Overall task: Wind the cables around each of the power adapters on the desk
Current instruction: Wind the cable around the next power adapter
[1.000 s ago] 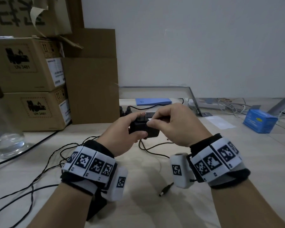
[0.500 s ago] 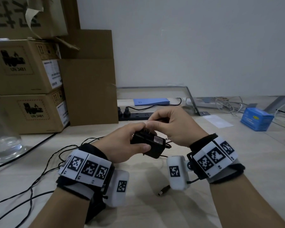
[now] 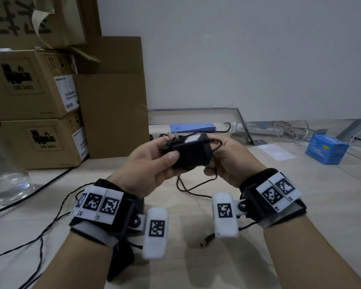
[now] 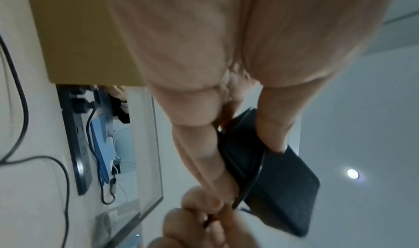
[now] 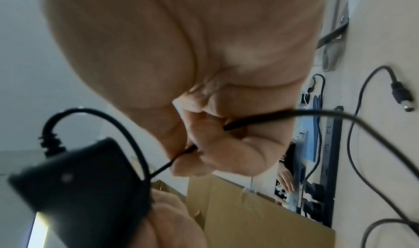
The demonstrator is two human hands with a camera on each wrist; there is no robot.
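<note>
Left hand (image 3: 148, 163) grips the power adapter (image 3: 189, 154), now raised higher above the surface (image 3: 300, 205) than 0.5 s ago. Right hand (image 3: 227, 161) has dropped beside it, fingers pinching the cable (image 5: 249, 121); plug (image 3: 206, 241) lies below.

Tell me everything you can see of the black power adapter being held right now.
The power adapter is a matte black plastic block held above the desk. Metal prongs stick up at its far left end, and a pale label shows on top. The left hand grips it, thumb across the near face. Its thin black cable leaves a ribbed strain relief, loops over the body and passes through the right hand, which pinches it. The slack hangs down, and the barrel plug lies on the desk.
</note>
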